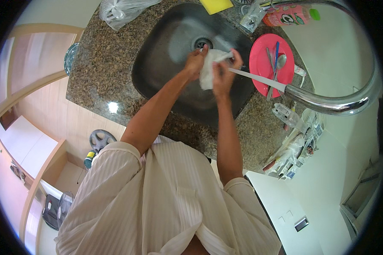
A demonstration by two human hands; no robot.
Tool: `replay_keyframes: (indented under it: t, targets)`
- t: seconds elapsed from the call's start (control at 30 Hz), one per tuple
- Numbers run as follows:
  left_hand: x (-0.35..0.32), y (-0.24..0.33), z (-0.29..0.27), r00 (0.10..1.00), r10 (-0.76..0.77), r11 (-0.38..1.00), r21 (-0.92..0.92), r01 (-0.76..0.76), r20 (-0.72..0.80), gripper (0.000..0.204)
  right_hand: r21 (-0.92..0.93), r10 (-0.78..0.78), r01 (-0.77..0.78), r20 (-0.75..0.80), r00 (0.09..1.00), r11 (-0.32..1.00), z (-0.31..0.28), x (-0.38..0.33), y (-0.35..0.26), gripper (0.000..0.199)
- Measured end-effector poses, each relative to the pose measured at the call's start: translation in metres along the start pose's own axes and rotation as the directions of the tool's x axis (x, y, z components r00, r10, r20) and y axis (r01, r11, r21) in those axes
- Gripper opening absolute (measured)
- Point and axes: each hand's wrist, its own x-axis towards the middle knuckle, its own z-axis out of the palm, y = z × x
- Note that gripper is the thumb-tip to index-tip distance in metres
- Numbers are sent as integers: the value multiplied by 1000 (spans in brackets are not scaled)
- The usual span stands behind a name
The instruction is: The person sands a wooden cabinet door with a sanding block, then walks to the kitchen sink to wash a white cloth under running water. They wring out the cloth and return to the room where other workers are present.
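We hold the white crumpled cloth [209,68] over the dark steel sink [157,72], left hand [195,63] and right hand [224,75] fingers closed on it under running water, rinsing; next it seems to need wringing.

Both my forearms enter from the lower edge and run up and away from my chest. The left arm rises on a slant toward the upper right, bare from the short sleeve to the wrist, elbow slightly bent. The right arm runs nearly straight up, also bare below its sleeve. The two arms converge so the hands meet at the same level. My left hand [195,63] is closed, fingers curled inward, knuckles facing up. My right hand [224,74] is likewise closed, its fingers [237,59] bent over at the top. The hands sit just beside each other, both gripping the same white cloth [208,70] between them.
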Motion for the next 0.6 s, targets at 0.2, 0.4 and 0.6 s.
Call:
replay_keyframes:
  t: [0.2,0.4,0.6]
  targets:
    - [-3,-5,10,992,-30,989,-137,46,119,34,254,444,-437,33,896,863,58,-16,33,27]
    - [-4,4,28,992,-113,993,32,112,55,39,878,839,-477,231,493,39,53,-4,50,43]
    - [11,-7,16,993,27,924,377,-67,111,38,3,263,-263,-12,965,965,42,0,-15,55]
